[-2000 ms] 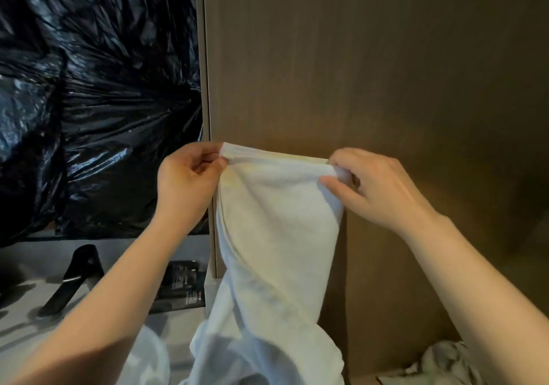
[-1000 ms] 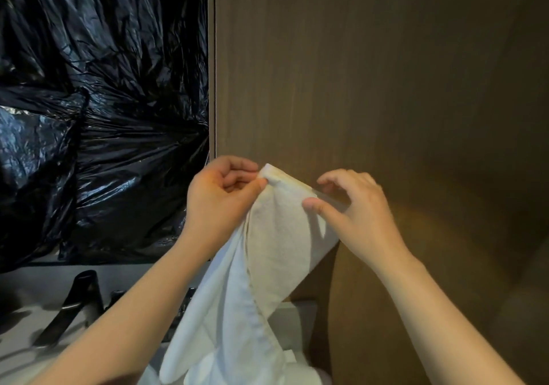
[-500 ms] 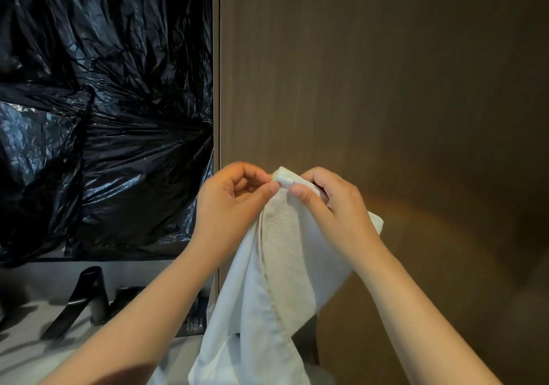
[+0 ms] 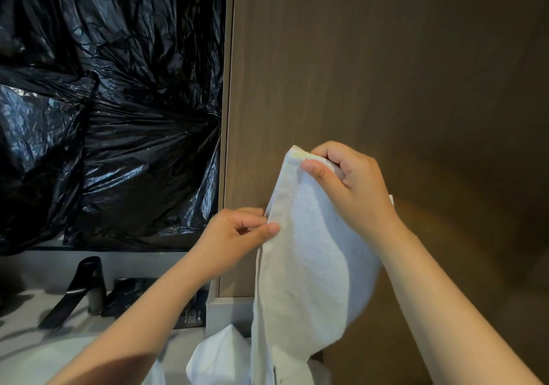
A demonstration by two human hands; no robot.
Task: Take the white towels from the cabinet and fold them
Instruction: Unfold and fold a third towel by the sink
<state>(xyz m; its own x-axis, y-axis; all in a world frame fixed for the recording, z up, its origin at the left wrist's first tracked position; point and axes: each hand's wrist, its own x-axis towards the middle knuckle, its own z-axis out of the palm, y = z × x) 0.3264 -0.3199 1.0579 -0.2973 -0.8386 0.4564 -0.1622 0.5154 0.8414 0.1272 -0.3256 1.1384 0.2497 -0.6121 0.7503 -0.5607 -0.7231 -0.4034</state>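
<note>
Upright, the white towel (image 4: 309, 265) hangs in a long drape from the right hand (image 4: 350, 188), which pinches its top corner, thumb in front and fingers curled behind. Lower down and to the left, the left hand (image 4: 234, 239) pinches the towel's left edge between thumb and fingertips. Most of the cloth falls below and between the two wrists, its lower end running out of view. Behind both hands stands a brown wood cabinet panel (image 4: 386, 72). Beyond the left hand hangs crinkled black plastic sheeting (image 4: 113, 102). Under the left forearm a black angled object (image 4: 80, 289) stands on a pale counter (image 4: 26, 322), and another white cloth (image 4: 219, 355) lies just beside the towel's lower part.
</note>
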